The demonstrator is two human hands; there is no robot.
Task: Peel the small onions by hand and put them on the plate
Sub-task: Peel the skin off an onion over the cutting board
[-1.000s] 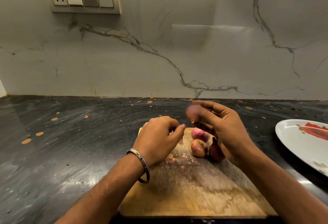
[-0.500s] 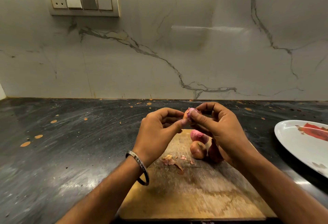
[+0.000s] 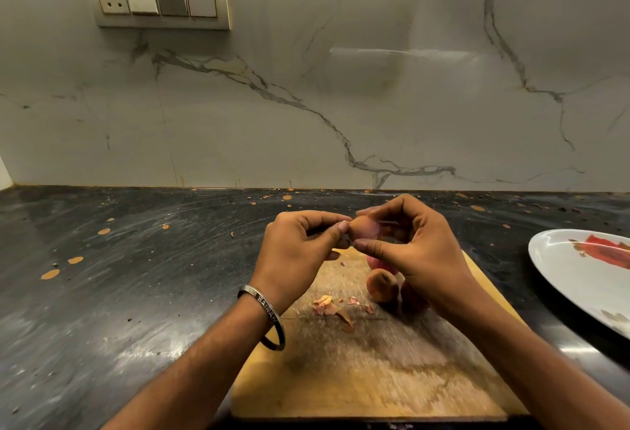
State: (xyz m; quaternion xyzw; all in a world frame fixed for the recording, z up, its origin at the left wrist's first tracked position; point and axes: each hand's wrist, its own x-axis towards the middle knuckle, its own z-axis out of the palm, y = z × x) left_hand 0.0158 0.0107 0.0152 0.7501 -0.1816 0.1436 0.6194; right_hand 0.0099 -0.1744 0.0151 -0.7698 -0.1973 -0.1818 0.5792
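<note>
Since a second ago the left hand [image 3: 300, 252] has risen to meet the right hand [image 3: 416, 252]; both pinch one onion [image 3: 363, 228] above the board [image 3: 375, 378]. Peeling continues; next, strip skin, then reach the plate [image 3: 559, 259].

left hand [image 3: 293, 252] came up off the board to meet right hand [image 3: 419, 252], both now pinching the onion [image 3: 364, 227]. More peel scraps [image 3: 329, 307] on the cutting board [image 3: 375, 378] than a second ago
</note>
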